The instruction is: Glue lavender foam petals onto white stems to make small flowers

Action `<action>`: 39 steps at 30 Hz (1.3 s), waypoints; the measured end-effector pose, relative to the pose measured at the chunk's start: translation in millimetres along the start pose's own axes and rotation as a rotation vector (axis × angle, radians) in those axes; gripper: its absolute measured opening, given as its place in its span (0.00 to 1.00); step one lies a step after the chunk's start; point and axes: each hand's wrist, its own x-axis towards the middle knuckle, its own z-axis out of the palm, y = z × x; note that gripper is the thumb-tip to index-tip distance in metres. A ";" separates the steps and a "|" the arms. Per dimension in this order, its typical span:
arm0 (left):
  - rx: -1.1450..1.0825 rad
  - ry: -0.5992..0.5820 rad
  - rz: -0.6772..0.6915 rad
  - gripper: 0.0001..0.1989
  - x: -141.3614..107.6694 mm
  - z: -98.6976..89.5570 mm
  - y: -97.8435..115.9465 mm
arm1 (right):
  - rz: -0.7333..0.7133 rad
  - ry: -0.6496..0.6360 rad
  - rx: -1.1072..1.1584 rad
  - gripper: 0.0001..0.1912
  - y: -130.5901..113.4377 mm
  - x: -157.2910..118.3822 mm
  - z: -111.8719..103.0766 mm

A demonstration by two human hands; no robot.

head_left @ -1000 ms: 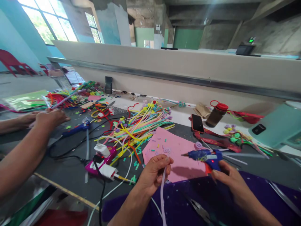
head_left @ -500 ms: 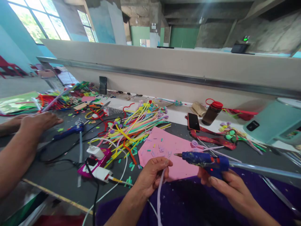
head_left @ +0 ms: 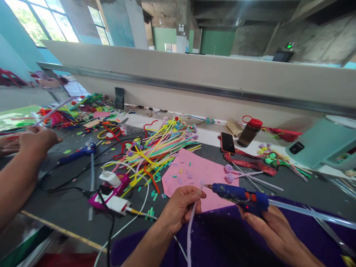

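Note:
My left hand (head_left: 183,207) pinches a pale lilac pipe cleaner (head_left: 190,233), whose long end hangs down over the purple cloth (head_left: 222,237). A small lilac tip pokes up above the fingertips. My right hand (head_left: 267,226) grips a blue hot glue gun (head_left: 236,194) by its handle, with a clear glue stick (head_left: 311,211) sticking out of its back. The gun's nozzle is at the lilac tip, close to my left fingers; whether they touch I cannot tell. Beneath lies a pink sheet (head_left: 178,170) strewn with small cut bits. Lilac pipe-cleaner flowers (head_left: 229,174) rest on its right edge.
At left, a co-worker's hands (head_left: 39,141) hold a lilac strip near a second glue gun (head_left: 79,154). A magenta power strip (head_left: 122,183) with chargers and cables lies nearer. Bundled pipe cleaners (head_left: 161,148), a phone (head_left: 227,142), a bottle (head_left: 249,132) and a teal appliance (head_left: 314,142) stand around.
The glue gun in my right hand has moved slightly left, bringing its nozzle to the pipe cleaner's tip. The co-worker's hands have shifted a little left. The view has turned slightly.

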 end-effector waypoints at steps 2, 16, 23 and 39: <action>0.003 -0.001 0.000 0.11 0.0 0.1 -0.8 | -0.019 -0.011 -0.016 0.16 2.5 0.9 0.3; 0.012 -0.006 -0.007 0.12 0.1 -0.5 -1.7 | -0.013 -0.046 -0.004 0.16 -0.5 0.6 1.9; 0.014 -0.015 0.018 0.11 -0.3 -0.8 -1.4 | -0.001 -0.070 0.023 0.16 6.2 -2.5 1.8; -0.035 0.037 0.040 0.11 -0.9 -1.4 2.5 | -0.033 -0.059 0.060 0.14 -4.7 4.6 -2.7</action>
